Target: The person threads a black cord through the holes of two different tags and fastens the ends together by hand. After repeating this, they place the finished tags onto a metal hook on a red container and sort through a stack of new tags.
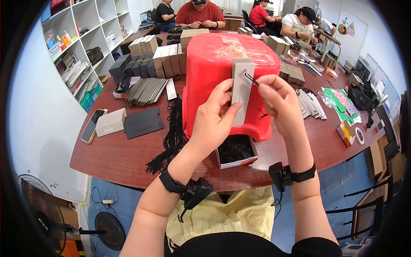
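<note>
My left hand [212, 115] grips a long grey cardboard piece [242, 92] upright against the front of an upturned red plastic stool [209, 58]. Near its top is a small hole, where a thin black cord [251, 79] meets the card. My right hand [280, 100] pinches the other end of that cord, just right of the card. Under the stool's lower edge stands a small open box [238, 164] of tiny black pieces. Beside the stool, a bundle of black cords [173, 124] hangs toward the table's front edge.
Stacked grey cards [147, 91], a dark folded card [143, 122] and a phone [93, 126] lie on the left. More grey strips [310, 104] and a tape roll [359, 135] are at right. Several people sit around the far side. A fan [40, 210] stands lower left.
</note>
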`<state>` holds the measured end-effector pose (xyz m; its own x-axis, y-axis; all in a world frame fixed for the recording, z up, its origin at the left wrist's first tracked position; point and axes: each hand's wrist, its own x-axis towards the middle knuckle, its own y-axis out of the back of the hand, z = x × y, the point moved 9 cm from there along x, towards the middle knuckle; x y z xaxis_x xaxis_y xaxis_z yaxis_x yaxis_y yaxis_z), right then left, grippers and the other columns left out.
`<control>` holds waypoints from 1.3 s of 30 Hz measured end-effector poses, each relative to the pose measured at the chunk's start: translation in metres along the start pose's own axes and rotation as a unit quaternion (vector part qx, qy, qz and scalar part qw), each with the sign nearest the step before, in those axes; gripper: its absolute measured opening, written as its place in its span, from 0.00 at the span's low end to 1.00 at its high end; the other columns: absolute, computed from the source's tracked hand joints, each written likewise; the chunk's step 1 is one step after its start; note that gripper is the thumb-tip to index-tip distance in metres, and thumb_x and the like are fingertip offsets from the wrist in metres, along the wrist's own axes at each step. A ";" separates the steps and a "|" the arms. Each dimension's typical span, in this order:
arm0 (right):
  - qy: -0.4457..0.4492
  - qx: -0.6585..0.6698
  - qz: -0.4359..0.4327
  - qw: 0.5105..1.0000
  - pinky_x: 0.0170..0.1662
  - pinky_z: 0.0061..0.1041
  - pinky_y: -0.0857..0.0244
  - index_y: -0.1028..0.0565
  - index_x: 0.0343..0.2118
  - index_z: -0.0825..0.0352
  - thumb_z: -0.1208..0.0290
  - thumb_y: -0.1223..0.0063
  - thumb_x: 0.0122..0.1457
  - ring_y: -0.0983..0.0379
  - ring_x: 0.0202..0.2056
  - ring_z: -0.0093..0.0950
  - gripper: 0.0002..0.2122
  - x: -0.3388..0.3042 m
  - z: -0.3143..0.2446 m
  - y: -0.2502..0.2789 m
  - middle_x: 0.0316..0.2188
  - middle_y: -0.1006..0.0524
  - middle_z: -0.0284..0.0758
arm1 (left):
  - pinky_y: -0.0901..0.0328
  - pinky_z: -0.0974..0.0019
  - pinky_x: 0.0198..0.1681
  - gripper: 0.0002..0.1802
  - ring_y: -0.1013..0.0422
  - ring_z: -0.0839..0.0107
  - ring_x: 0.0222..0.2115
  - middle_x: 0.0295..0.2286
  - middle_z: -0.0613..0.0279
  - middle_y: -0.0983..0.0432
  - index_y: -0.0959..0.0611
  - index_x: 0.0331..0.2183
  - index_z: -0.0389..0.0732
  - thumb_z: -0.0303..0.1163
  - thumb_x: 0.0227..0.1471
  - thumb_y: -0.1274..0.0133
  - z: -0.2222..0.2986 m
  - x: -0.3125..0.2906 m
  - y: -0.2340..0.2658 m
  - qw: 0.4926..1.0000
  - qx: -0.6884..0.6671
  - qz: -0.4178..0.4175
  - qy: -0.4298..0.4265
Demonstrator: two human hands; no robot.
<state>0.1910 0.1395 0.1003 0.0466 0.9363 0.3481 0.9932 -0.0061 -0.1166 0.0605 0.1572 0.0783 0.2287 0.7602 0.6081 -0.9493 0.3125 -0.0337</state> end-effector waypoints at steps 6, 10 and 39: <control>-0.052 0.068 -0.007 0.996 0.14 0.10 0.64 0.28 0.31 0.66 0.65 0.55 0.55 0.54 0.12 0.08 0.09 0.002 0.012 0.004 0.12 0.43 0.19 | 0.36 0.73 0.35 0.24 0.33 0.74 0.36 0.42 0.53 0.35 0.40 0.48 0.38 0.20 0.47 0.55 0.009 0.002 0.003 0.989 0.094 -0.087 -0.075; -0.053 0.051 -0.031 0.997 0.14 0.09 0.63 0.28 0.34 0.67 0.65 0.56 0.55 0.53 0.13 0.08 0.11 0.009 0.012 0.001 0.12 0.43 0.18 | 0.37 0.75 0.35 0.25 0.38 0.78 0.41 0.47 0.54 0.41 0.41 0.48 0.36 0.18 0.47 0.56 0.009 0.001 -0.002 0.989 0.054 -0.132 -0.038; 0.055 0.351 -0.194 0.915 0.36 0.23 0.44 0.37 0.25 0.64 0.68 0.65 0.56 0.43 0.28 0.21 0.07 -0.009 -0.059 -0.001 0.25 0.37 0.30 | 0.35 0.72 0.32 0.24 0.30 0.72 0.31 0.40 0.55 0.33 0.36 0.47 0.37 0.17 0.44 0.56 0.027 -0.048 -0.008 0.974 0.032 -0.225 -0.006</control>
<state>0.1959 0.1107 0.1521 -0.2467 0.7793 0.5761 0.6262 0.5819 -0.5189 0.0511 0.1033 0.0711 0.6234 0.5476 0.5581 -0.7646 0.5762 0.2887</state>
